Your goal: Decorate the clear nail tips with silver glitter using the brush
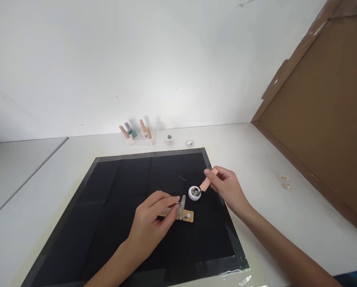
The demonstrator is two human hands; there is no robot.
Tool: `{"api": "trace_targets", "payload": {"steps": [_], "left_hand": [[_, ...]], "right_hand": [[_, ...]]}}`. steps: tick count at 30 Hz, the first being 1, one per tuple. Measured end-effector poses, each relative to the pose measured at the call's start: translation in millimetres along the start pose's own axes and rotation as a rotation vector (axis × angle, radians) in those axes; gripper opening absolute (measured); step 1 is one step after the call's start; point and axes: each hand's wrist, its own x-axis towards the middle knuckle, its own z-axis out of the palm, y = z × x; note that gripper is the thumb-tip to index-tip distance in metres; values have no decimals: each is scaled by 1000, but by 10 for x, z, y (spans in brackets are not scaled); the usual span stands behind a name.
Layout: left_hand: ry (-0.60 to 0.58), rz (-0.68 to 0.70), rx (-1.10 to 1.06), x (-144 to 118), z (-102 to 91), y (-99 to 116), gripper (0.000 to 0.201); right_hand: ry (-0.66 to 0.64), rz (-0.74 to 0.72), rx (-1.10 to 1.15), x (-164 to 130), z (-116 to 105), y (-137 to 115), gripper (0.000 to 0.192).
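My right hand (224,185) grips the peach handle of a nail polish brush (208,180). The brush's tip is in a small round white jar (191,195) of silvery glitter. Left of the jar, my left hand (154,213) is closed in a pinch, with a small dark shiny thing at the fingertips that is too small to name. Just by those fingertips, long pale false nails (182,204) stand at a tan, wavy-edged strip (190,217). Part of this strip is hidden behind my left hand.
Everything near my hands rests on a black mat (118,191) taped to a white table (244,147). Several nail polish bottles (149,137), an open clear bottle (169,139) and a small round lid (189,142) stand behind it. Two small discs (285,186) lie right, near a cardboard panel (322,119).
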Motion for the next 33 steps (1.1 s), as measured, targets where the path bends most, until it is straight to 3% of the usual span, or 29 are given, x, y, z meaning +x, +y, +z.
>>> {"api": "trace_targets", "payload": {"steps": [3,9,33], "left_hand": [[-11,-17,2,2,-1,-15,15],[-22,-21,14,1,3,-22,16],[-19,-5,6,13,-4,-14,17]], "right_hand": [[52,7,-70,62,-7,81,44],[20,-15,-131,60,18,173,44],[122,-43,-218,47,8,101,44]]}}
